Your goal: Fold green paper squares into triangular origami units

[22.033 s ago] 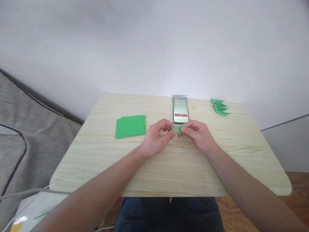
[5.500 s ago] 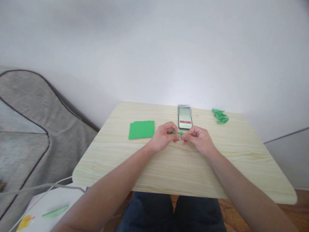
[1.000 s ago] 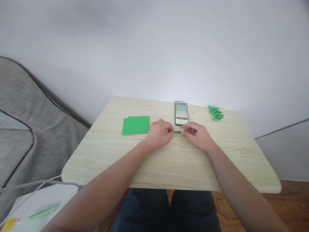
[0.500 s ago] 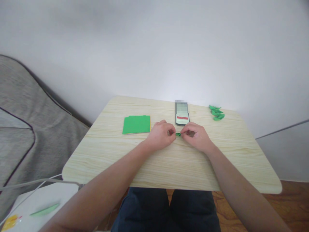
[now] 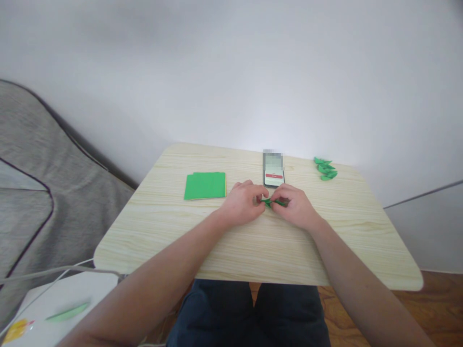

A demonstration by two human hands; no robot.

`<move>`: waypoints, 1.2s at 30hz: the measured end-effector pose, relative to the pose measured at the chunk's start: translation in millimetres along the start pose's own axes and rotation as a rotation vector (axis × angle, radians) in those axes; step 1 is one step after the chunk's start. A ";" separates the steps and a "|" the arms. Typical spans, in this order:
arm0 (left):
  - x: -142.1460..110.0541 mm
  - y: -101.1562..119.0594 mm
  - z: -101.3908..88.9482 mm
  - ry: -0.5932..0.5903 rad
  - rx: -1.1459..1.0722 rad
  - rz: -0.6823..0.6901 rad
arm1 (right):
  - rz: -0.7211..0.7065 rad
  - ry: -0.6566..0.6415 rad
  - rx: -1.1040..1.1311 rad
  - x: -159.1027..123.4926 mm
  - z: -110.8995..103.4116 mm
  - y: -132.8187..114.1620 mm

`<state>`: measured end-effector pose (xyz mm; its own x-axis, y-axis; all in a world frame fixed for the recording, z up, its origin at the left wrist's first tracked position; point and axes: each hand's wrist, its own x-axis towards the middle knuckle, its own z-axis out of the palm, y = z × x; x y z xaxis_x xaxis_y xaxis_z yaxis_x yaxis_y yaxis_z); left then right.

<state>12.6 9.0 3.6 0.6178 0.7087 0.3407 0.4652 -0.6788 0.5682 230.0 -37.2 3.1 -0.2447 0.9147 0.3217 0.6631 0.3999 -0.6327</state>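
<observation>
A small folded piece of green paper [image 5: 268, 203] is held low over the table between my two hands. My left hand [image 5: 245, 202] has its thumb and fingers curled around the left end. My right hand [image 5: 292, 205] pinches it from the other side, and a strip of the paper shows inside the curl of that hand. Left of my left hand lies a stack of green paper sheets [image 5: 205, 185], with a yellow edge showing on its right. Several folded green paper pieces [image 5: 326, 168] lie in a row at the back right.
Just beyond my hands a phone [image 5: 274, 169] lies on the pale wooden table [image 5: 253, 250], its lit screen partly blurred. The table backs onto a white wall [image 5: 231, 82]. To the left are a grey fabric seat [image 5: 72, 202] and a white surface [image 5: 87, 289] with a light green object.
My left fingers have loosened slightly and shifted right. More of the folded green paper now shows between my hands and within my right hand's curl. The view has shifted very slightly.
</observation>
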 end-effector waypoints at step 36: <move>-0.5 0.5 -1.1 -0.032 0.027 0.045 | 0.245 0.001 0.042 0.0 -12.0 9.9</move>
<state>11.8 8.5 4.5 0.6583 0.6712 0.3407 0.4536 -0.7150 0.5321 245.0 -33.9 5.2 -0.0791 0.9846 0.1559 0.6729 0.1681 -0.7204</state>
